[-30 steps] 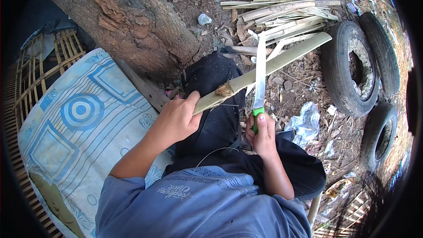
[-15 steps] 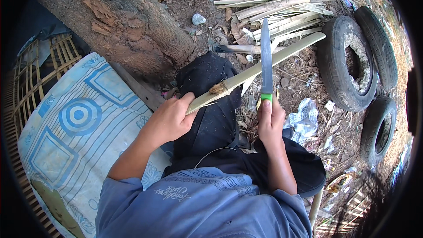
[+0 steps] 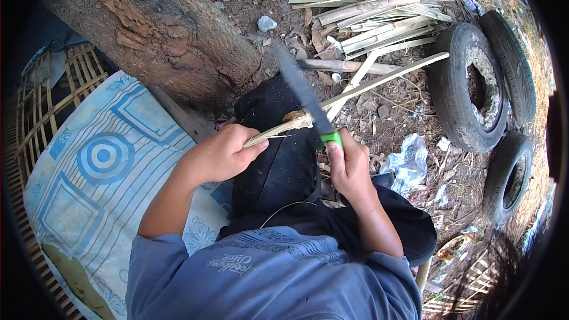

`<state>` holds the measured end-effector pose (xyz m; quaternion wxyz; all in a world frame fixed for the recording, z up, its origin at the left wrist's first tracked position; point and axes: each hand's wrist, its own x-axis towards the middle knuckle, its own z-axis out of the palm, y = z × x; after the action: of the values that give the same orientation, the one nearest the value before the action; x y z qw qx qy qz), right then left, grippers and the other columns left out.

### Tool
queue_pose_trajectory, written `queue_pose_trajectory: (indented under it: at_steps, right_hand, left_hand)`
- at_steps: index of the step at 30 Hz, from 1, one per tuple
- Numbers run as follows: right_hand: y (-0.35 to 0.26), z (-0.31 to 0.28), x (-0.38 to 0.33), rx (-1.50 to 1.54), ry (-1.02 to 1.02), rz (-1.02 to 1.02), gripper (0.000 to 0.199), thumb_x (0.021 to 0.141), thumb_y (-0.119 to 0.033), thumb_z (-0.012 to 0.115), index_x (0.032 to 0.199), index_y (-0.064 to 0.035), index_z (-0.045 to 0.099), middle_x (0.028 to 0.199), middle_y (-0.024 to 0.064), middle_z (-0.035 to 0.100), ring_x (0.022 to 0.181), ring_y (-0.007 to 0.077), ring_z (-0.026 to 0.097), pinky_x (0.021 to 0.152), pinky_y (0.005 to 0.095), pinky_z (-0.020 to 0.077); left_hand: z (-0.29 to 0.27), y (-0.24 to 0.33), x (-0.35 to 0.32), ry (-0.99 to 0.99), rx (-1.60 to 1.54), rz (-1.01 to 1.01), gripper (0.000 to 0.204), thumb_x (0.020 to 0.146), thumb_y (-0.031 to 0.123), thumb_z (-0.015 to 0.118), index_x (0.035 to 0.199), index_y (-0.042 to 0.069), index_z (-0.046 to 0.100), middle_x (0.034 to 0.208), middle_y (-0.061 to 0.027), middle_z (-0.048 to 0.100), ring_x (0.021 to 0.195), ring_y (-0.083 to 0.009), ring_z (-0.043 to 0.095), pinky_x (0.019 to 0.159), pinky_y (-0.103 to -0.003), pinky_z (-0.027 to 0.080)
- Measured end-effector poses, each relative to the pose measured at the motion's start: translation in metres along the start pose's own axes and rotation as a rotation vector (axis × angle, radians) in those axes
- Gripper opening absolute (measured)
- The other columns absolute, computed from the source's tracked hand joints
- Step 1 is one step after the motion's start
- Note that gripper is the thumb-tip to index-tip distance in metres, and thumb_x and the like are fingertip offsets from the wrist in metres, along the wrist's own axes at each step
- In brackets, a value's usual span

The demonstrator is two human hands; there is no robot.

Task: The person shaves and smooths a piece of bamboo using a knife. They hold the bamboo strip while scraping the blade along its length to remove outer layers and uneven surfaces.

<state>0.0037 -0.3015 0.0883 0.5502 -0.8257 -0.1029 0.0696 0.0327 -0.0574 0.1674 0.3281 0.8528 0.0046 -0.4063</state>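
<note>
The left hand (image 3: pixel 222 155) grips the bamboo strip (image 3: pixel 379 80), which runs toward the upper right; the right hand (image 3: pixel 348 163), fingers closed on the knife (image 3: pixel 302 92), crosses it mid-frame.

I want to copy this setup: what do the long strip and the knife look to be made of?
Strip: likely split bamboo, pale, matte and fibrous, frayed at the cut. Knife: dark, dull blade, probably steel, blurred; glossy green handle, likely plastic.

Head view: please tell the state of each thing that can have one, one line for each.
Long pale bamboo strip: held at its near end, frayed where blade meets it.
Green-handled knife: gripped, blade across the strip.
Left hand: closed on strip.
Right hand: closed on handle.
Black rubber tyres: lying flat.
</note>
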Motion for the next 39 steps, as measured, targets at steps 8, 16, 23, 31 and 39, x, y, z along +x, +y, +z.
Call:
queue_pose_trajectory:
  at_steps: [8, 16, 23, 31, 39]
  right_hand:
    - [0.02, -0.006, 0.002, 0.14, 0.169, 0.158, 0.025, 0.1, -0.02, 0.043, 0.091, 0.0014, 0.053, 0.052, 0.0083, 0.051, 0.044, 0.0177, 0.053, 0.042, 0.0316, 0.0371]
    - [0.021, -0.018, 0.009, 0.231, 0.198, 0.225, 0.032, 0.102, -0.027, 0.038, 0.088, -0.0013, 0.051, 0.053, -0.0009, 0.044, 0.045, 0.0076, 0.042, 0.042, 0.0254, 0.0311]
    - [0.018, -0.022, 0.005, 0.315, 0.135, 0.265, 0.032, 0.102, -0.027, 0.041, 0.09, 0.0001, 0.054, 0.054, -0.0017, 0.046, 0.047, 0.0065, 0.044, 0.043, 0.025, 0.0329]
    - [0.031, -0.028, 0.01, 0.614, 0.255, 0.375, 0.034, 0.102, -0.028, 0.039, 0.088, 0.0001, 0.052, 0.053, -0.002, 0.044, 0.043, 0.0077, 0.041, 0.042, 0.0264, 0.0336]
    - [0.011, -0.005, 0.009, 0.282, 0.119, 0.23, 0.04, 0.103, -0.036, 0.035, 0.079, -0.0049, 0.044, 0.054, -0.0021, 0.041, 0.044, 0.0059, 0.038, 0.04, 0.0223, 0.0277]
  left_hand:
    - [-0.011, -0.012, 0.007, -0.116, -0.096, -0.017, 0.04, 0.094, 0.032, 0.054, 0.066, 0.003, 0.058, 0.055, -0.0036, 0.05, 0.054, -0.0118, 0.047, 0.053, -0.032, 0.038]
    - [-0.014, 0.001, 0.009, -0.142, -0.088, -0.088, 0.037, 0.092, 0.028, 0.056, 0.065, 0.003, 0.059, 0.059, -0.0026, 0.056, 0.058, -0.0113, 0.048, 0.056, -0.03, 0.038]
    - [-0.009, 0.001, 0.007, -0.108, -0.072, -0.047, 0.041, 0.094, 0.032, 0.054, 0.065, 0.002, 0.057, 0.054, -0.003, 0.049, 0.054, -0.0125, 0.046, 0.053, -0.032, 0.037]
    - [-0.009, -0.005, 0.009, -0.101, -0.114, -0.018, 0.041, 0.093, 0.032, 0.054, 0.064, 0.003, 0.057, 0.054, -0.0018, 0.049, 0.053, -0.0117, 0.046, 0.052, -0.032, 0.036]
    - [-0.008, 0.0, 0.009, -0.142, -0.089, -0.04, 0.042, 0.094, 0.032, 0.054, 0.063, 0.003, 0.057, 0.055, -0.0018, 0.049, 0.053, -0.0114, 0.046, 0.052, -0.031, 0.037]
